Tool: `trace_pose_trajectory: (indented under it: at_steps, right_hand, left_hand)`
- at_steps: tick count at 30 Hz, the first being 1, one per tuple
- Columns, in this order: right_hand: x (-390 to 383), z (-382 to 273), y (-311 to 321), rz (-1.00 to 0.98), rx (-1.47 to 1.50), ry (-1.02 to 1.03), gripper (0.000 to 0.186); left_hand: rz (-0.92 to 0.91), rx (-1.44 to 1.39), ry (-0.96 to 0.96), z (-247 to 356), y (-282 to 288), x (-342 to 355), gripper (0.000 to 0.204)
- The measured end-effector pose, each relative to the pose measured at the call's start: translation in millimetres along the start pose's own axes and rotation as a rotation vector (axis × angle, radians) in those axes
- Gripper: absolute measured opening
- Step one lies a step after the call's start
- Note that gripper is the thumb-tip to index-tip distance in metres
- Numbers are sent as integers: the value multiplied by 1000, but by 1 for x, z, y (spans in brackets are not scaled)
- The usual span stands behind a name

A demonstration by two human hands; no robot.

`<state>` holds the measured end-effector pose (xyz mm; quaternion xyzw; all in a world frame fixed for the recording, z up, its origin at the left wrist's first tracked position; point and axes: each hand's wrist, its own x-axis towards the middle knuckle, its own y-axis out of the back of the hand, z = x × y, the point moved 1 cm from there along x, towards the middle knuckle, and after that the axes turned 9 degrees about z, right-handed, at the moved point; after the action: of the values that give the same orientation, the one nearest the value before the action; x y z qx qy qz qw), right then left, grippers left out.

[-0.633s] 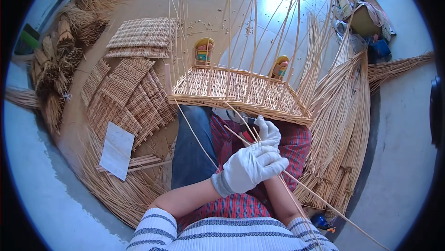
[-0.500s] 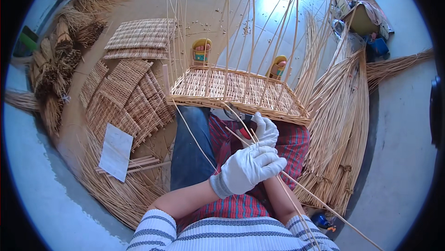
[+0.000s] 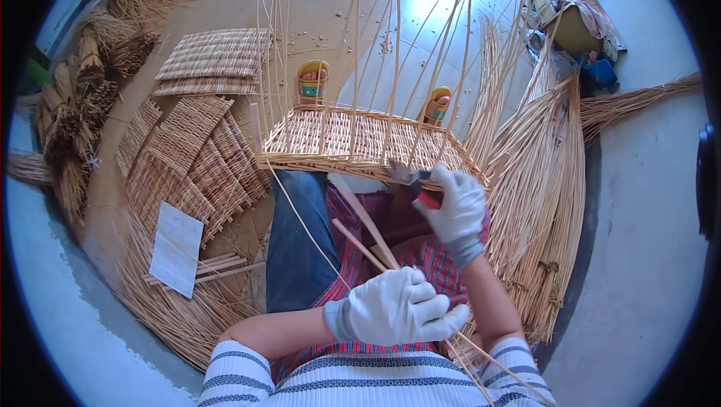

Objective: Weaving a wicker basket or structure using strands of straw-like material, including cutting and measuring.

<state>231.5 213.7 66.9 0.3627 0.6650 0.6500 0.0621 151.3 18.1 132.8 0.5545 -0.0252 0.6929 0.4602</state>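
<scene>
Left hand (image 3: 398, 308): gloved fingers closing around thin pale willow rods (image 3: 360, 245).
Right hand (image 3: 454, 208): fingers gripping red-handled cutter (image 3: 422, 188) at half-woven flat wicker basket base (image 3: 353, 137).

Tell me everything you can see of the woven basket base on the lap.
The basket base is a flat, oblong panel of pale tan wicker, tightly woven, with a thicker braided rim. Many thin upright stakes rise from its edge, loose and fanning outward. It lies roughly level across the person's knees, above the sandalled feet. The right hand, gloved white, touches its near rim at the right end, gripping a small red-handled tool there. The left hand holds loose rods nearer the body, off the base.
</scene>
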Motion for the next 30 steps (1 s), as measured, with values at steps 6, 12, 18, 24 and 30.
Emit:
trace_pose_trajectory:
  at_steps: [6, 12, 18, 24, 30]
  right_hand:
    - [80, 7, 33, -112, -366, 526, 53]
    - [116, -10, 27, -73, -424, 763, 25]
    - [124, -11, 36, -157, -493, 759, 25]
    - [118, -15, 28, -222, -490, 732, 28]
    - [118, -19, 26, -278, -535, 705, 30]
  left_hand:
    - [-231, 411, 280, -74, 1, -47, 17]
    - [-285, 646, 435, -134, 8, -81, 38]
    - [-330, 819, 439, -160, -12, -96, 41]
    - [-315, 804, 449, -162, -15, -93, 33]
    - [-289, 822, 452, -166, -19, -88, 11]
